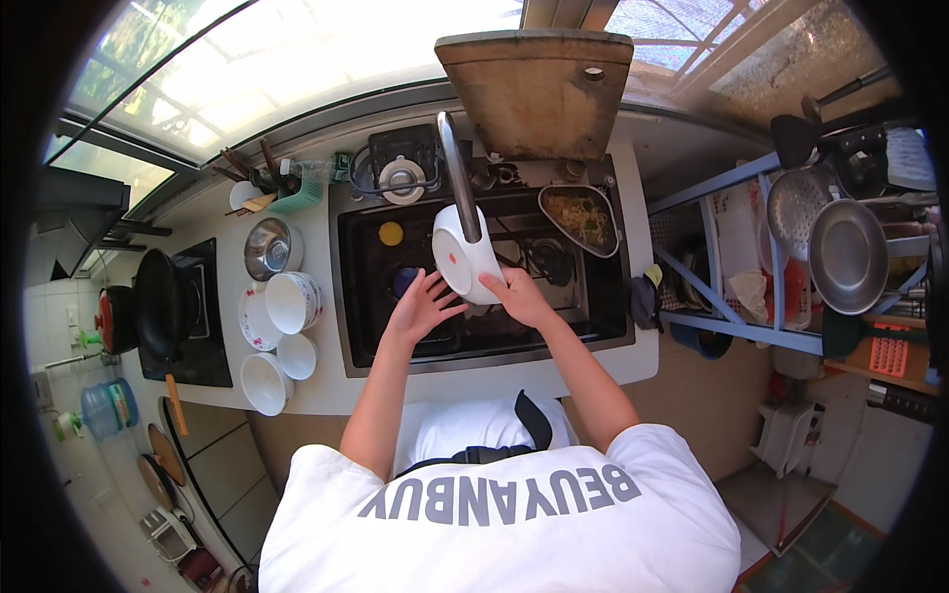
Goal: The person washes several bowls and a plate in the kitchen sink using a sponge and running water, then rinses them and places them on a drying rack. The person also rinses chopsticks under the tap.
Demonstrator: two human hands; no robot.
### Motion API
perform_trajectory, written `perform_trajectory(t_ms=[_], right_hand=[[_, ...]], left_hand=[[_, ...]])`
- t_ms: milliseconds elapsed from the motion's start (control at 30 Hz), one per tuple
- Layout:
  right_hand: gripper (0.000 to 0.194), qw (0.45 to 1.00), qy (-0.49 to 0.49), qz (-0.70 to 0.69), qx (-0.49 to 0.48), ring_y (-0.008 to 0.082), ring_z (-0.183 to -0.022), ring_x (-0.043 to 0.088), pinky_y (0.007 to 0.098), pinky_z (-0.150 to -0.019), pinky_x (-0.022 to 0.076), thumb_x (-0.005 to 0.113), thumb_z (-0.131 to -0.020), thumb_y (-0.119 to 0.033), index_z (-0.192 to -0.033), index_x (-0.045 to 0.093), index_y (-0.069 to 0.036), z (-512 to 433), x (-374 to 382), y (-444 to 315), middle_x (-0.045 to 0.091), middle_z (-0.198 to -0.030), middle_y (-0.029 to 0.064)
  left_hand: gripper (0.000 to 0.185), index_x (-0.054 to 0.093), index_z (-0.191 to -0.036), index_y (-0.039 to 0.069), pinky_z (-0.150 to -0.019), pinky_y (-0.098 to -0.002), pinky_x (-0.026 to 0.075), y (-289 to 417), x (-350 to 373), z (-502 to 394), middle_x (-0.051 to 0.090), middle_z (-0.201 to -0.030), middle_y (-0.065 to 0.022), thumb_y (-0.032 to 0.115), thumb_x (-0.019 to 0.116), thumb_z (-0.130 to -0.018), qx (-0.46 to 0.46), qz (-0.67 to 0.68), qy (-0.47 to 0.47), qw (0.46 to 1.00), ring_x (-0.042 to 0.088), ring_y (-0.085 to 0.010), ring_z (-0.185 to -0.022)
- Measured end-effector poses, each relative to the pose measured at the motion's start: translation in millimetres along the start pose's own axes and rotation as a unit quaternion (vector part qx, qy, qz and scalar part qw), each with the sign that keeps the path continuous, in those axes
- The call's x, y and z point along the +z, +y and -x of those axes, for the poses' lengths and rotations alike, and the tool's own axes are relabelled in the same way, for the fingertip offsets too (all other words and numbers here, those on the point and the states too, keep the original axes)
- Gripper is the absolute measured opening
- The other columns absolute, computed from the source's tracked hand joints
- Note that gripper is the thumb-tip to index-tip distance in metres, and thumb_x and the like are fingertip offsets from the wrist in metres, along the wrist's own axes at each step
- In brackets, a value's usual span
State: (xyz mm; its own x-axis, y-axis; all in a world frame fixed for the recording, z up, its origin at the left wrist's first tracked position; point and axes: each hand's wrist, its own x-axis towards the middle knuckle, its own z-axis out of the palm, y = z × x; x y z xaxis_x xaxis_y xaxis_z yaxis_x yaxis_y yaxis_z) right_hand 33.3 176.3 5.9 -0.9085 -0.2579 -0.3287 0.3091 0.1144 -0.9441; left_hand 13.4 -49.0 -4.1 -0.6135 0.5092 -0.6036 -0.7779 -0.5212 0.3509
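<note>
My right hand [523, 296] grips the rim side of a white bowl [454, 259], which is tilted with its underside towards me. A red mark shows on the bowl's base. The curved metal faucet [461, 178] reaches down in front of the bowl's far part. Just left of the bowl, my left hand [422, 307] is spread with its fingers apart and holds nothing. Both hands are over the dark sink [371, 326]. A round yellow sponge [391, 233] and a blue round thing [405, 280], partly behind my left hand, lie in the sink's left part.
Bowls [265, 384] and a metal basin [273, 248] stand on the left counter. A corner strainer [582, 219] with food scraps sits in the sink's far right. A wooden cutting board [537, 93] leans behind. Left is a wok [159, 304]; right, a blue rack [741, 322] with hanging pans.
</note>
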Motion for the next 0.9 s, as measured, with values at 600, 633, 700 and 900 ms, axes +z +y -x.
perform_trajectory(t_ms=[600,633,700,900], right_hand=[[0.048,0.948,0.258,-0.181,0.041,0.0234,-0.103,0.062,0.0329,-0.089,0.0494,0.058,-0.095,-0.029,-0.129,0.047,0.003,27.4,-41.9,17.2,0.061,-0.117,0.0145],[0.042,0.923,0.195,-0.308,0.12,0.0206,-0.096,0.065,0.0315,-0.084,0.0526,0.057,-0.095,-0.027,-0.125,0.051,0.002,29.0,-42.6,11.4,0.063,-0.112,0.0117],[0.037,0.918,0.198,-0.317,0.133,0.0192,-0.098,0.064,0.0309,-0.077,0.0548,0.056,-0.096,-0.027,-0.123,0.052,-0.001,29.4,-37.3,17.5,0.063,-0.111,0.0093],[0.029,0.84,0.282,-0.462,0.04,0.0196,-0.097,0.064,0.0336,-0.079,0.0562,0.057,-0.093,-0.013,-0.121,0.054,-0.003,22.1,-8.0,31.8,0.062,-0.111,0.0079]], left_hand=[[0.045,0.044,-0.13,0.0,-0.085,-0.0432,0.056,-1.2,40.9,-16.0,0.062,-0.112,-0.0142,0.015,0.061,-0.09,0.044,-0.242,0.069,0.967,0.064,-0.0255,-0.102],[0.044,0.046,-0.127,-0.001,-0.083,-0.0417,0.056,0.8,37.5,-20.9,0.063,-0.109,-0.0133,0.018,0.061,-0.091,0.046,-0.245,0.097,0.964,0.065,-0.0242,-0.099],[0.042,0.05,-0.123,-0.002,-0.081,-0.0386,0.057,4.4,34.2,-32.1,0.066,-0.102,-0.0114,0.024,0.062,-0.092,0.049,-0.25,0.152,0.955,0.067,-0.0215,-0.092],[0.031,0.053,-0.117,-0.006,-0.071,-0.0344,0.059,-46.0,62.3,-31.3,0.063,-0.105,-0.0112,-0.003,0.059,-0.087,0.146,-0.264,0.154,0.941,0.065,-0.0207,-0.091]])
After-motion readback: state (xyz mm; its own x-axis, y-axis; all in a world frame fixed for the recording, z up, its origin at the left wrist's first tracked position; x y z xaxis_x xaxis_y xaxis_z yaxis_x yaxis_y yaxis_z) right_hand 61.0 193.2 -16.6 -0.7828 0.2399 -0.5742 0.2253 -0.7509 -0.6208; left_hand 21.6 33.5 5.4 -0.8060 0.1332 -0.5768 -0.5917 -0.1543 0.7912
